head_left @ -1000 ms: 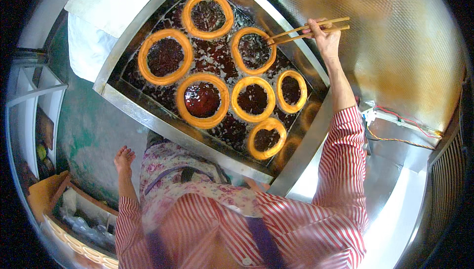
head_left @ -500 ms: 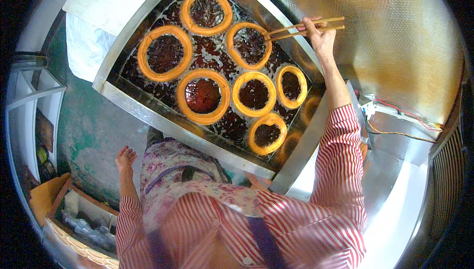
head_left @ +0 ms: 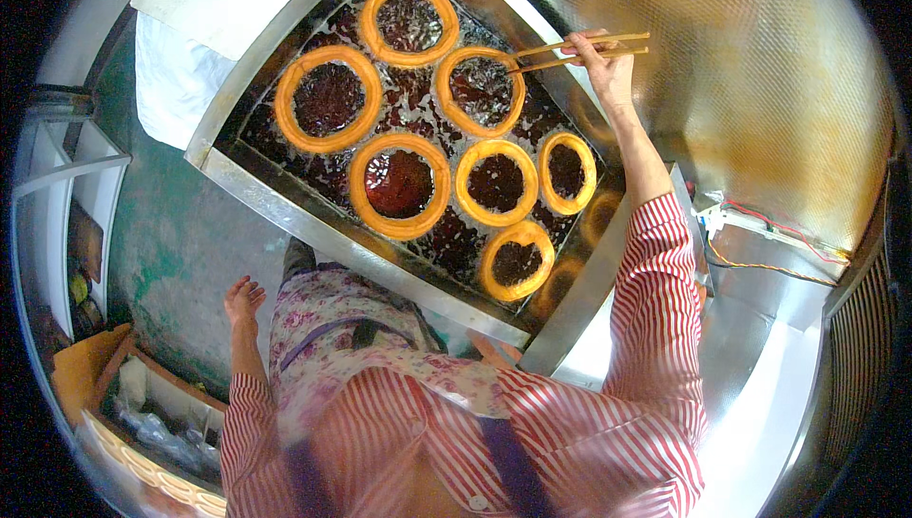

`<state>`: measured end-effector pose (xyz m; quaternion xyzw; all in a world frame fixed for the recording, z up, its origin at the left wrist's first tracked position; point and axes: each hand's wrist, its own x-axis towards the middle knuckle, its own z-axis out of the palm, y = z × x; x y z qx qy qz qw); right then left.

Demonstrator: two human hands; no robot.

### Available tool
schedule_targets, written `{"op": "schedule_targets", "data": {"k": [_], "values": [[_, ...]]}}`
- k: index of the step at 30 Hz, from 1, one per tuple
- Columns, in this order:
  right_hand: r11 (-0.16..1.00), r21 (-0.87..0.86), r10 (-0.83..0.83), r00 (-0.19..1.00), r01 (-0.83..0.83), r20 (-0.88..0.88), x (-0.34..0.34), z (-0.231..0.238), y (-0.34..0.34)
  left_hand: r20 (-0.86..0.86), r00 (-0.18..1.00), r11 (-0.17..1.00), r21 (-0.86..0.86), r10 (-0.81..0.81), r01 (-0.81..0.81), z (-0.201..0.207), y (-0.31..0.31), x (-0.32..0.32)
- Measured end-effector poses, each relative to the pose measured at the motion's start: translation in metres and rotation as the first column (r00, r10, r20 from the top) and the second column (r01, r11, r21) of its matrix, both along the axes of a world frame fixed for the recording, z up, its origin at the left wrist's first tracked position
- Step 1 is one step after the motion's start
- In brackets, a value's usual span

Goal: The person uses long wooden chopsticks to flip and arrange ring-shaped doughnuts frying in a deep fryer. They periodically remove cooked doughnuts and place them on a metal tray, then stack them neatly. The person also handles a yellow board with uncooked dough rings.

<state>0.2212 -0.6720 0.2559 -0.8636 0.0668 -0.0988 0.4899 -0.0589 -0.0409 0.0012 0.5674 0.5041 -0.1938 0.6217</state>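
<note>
Long wooden chopsticks (head_left: 608, 44) are gripped in my right hand (head_left: 604, 69), stretched out over the far right rim of a metal frying vat (head_left: 285, 202). Their tips touch the right side of a golden dough ring (head_left: 444, 90) floating in dark, bubbling oil. Around it float several more rings: a large one (head_left: 282, 105) at the left, another (head_left: 369, 28) at the far side, and one (head_left: 359, 197) in the middle. Smaller, paler rings (head_left: 464, 197) lie to the right. My left hand (head_left: 245, 299) hangs free at my side, fingers loosely apart and holding nothing.
Stamped metal sheeting (head_left: 750, 90) rises at the right, with loose wires (head_left: 779, 271) below it. White cloth (head_left: 176, 81) covers something at the far left. A white shelf (head_left: 57, 223) and a cardboard box (head_left: 90, 366) stand at the left. Pale rings (head_left: 161, 480) lie at the lower left.
My right hand and the chopsticks have shifted slightly left, the tips still at the same ring. The vat and most rings sit slightly further right in view. My left hand stays low and free.
</note>
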Motion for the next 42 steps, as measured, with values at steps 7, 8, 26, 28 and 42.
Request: {"op": "schedule_targets", "data": {"k": [7, 8, 26, 28, 42], "values": [[0.991, -0.125, 0.029, 0.997, -0.038, -0.076, 0.005, 0.000, -0.005, -0.007, 1.000, 1.000, -0.011, -0.017, 0.017, 0.003, -0.001, 0.000], [0.993, -0.116, 0.025, 0.996, -0.036, -0.091, 0.005, 0.002, -0.006, -0.009, 1.000, 1.000, -0.013, -0.017, 0.016, 0.002, -0.001, 0.000], [0.993, -0.115, 0.019, 1.000, -0.022, -0.019, 0.005, 0.004, -0.027, 0.022, 0.998, 0.998, -0.040, 0.052, -0.051, 0.002, -0.006, 0.011], [0.992, -0.124, 0.011, 1.000, -0.012, -0.013, 0.005, 0.002, -0.031, 0.049, 0.997, 0.996, -0.064, 0.066, -0.062, -0.004, -0.004, 0.009], [0.974, -0.224, 0.019, 0.999, -0.012, 0.028, 0.008, 0.008, -0.027, 0.073, 0.997, 0.998, -0.068, 0.009, -0.004, 0.005, -0.017, 0.015]]}}
